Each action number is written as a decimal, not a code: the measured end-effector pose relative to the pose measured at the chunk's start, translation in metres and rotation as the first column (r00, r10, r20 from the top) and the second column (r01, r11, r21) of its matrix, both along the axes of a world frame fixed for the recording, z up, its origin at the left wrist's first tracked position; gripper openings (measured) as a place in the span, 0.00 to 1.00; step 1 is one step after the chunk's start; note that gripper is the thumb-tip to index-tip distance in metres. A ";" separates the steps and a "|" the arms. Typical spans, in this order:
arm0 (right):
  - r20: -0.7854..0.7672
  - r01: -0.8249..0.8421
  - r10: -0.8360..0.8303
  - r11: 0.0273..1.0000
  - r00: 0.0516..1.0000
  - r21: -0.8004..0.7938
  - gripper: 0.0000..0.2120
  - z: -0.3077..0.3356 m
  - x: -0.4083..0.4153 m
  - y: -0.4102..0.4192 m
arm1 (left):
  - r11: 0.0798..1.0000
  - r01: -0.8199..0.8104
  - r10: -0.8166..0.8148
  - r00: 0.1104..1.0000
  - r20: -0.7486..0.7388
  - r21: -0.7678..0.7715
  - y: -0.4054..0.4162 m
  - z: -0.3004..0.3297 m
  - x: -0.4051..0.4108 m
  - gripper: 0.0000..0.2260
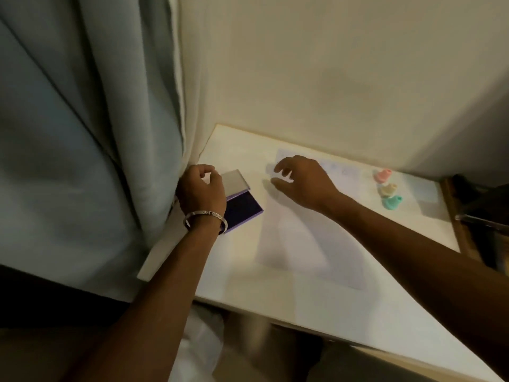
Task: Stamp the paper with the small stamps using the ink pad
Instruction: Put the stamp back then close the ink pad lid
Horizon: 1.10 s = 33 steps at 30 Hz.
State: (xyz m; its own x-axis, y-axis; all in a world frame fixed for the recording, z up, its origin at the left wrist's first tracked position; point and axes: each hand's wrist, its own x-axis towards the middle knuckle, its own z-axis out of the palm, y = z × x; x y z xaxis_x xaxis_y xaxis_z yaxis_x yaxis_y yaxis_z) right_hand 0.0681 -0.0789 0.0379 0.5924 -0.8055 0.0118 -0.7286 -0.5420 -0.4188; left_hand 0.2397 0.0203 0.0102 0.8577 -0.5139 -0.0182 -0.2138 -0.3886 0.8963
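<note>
A white sheet of paper (308, 238) lies on the white table (344, 307), with faint marks near its far edge. To its left sits a purple ink pad (243, 208), lid open and dark pad showing. My left hand (202, 188), a metal bangle on the wrist, hovers over the pad's left side with fingers curled and nothing visible in them. My right hand (301, 179) is over the paper's far end, fingers spread and loosely bent, holding nothing. Three small stamps stand at the right: pink (382, 175), tan (388, 190), teal (392, 202).
A pale curtain (91, 133) hangs against the table's left edge, right beside my left hand. A cream wall (330, 78) backs the table. A light blue sheet (425, 190) lies right of the stamps. Dark objects (484, 216) sit past the right edge.
</note>
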 end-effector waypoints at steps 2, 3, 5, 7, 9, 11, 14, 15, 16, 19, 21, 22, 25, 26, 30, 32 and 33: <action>0.025 -0.082 0.080 0.993 0.996 0.080 0.22 -0.005 0.018 0.006 | 0.997 0.038 -0.038 0.999 -0.007 0.072 0.005 -0.001 0.008 0.11; 0.028 -0.127 0.124 0.986 0.992 0.113 0.25 -0.006 0.025 0.008 | 0.993 0.060 -0.058 0.998 -0.024 0.103 0.007 -0.001 0.011 0.12; -0.006 -0.217 0.221 0.961 0.975 0.169 0.34 -0.008 0.035 0.010 | 0.982 0.110 -0.106 0.994 -0.037 0.153 0.008 -0.001 0.013 0.15; -0.041 -0.270 0.284 0.941 0.958 0.206 0.38 -0.012 0.042 0.010 | 0.972 0.155 -0.152 0.988 -0.031 0.178 0.008 -0.001 0.014 0.16; -0.019 -0.256 0.270 0.930 0.963 0.263 0.36 -0.016 0.047 0.007 | 0.963 0.196 -0.190 0.981 -0.051 0.183 0.008 -0.001 0.014 0.17; 0.003 -0.199 0.206 0.939 0.978 0.279 0.30 -0.019 0.054 0.005 | 0.957 0.222 -0.214 0.975 -0.059 0.186 0.009 -0.001 0.015 0.17; 0.017 -0.103 0.102 0.970 0.995 0.218 0.20 -0.022 0.067 0.000 | 0.960 0.213 -0.209 0.977 -0.042 0.183 0.012 -0.003 0.016 0.15; 0.031 -0.070 0.065 0.974 0.997 0.215 0.18 -0.023 0.072 -0.001 | 0.962 0.202 -0.199 0.979 -0.037 0.182 0.012 -0.003 0.015 0.15; 0.046 -0.041 0.032 0.974 0.998 0.224 0.16 -0.024 0.077 -0.001 | 0.965 0.190 -0.187 0.982 -0.030 0.183 0.012 -0.004 0.015 0.15; 0.073 0.007 -0.024 0.974 0.997 0.228 0.16 -0.029 0.088 -0.002 | 0.973 0.154 -0.151 0.988 -0.028 0.170 0.011 -0.005 0.013 0.15; 0.089 0.038 -0.058 0.975 0.994 0.218 0.16 -0.031 0.092 -0.001 | 0.981 0.132 -0.125 0.990 -0.061 0.144 0.010 -0.006 0.014 0.14; 0.096 0.054 -0.077 0.974 0.992 0.222 0.16 -0.032 0.093 -0.001 | 0.983 0.127 -0.118 0.990 -0.076 0.134 0.010 -0.005 0.015 0.14; 0.127 0.081 -0.119 0.959 0.985 0.271 0.16 -0.034 0.093 -0.002 | 0.982 0.129 -0.122 0.991 -0.060 0.137 0.011 -0.004 0.017 0.13; 0.142 0.080 -0.125 0.955 0.982 0.284 0.17 -0.034 0.093 -0.002 | 0.983 0.122 -0.115 0.991 -0.063 0.137 0.011 -0.004 0.017 0.13; 0.178 0.076 -0.130 0.957 0.975 0.280 0.16 -0.035 0.091 -0.001 | 0.986 0.108 -0.098 0.992 -0.082 0.128 0.010 -0.004 0.020 0.14; 0.192 0.074 -0.127 0.963 0.973 0.259 0.16 -0.037 0.090 0.001 | 0.986 0.109 -0.099 0.991 -0.088 0.125 0.010 -0.005 0.020 0.15; 0.199 0.074 -0.127 0.965 0.972 0.253 0.16 -0.037 0.090 0.002 | 0.986 0.110 -0.099 0.991 -0.094 0.123 0.011 -0.005 0.020 0.15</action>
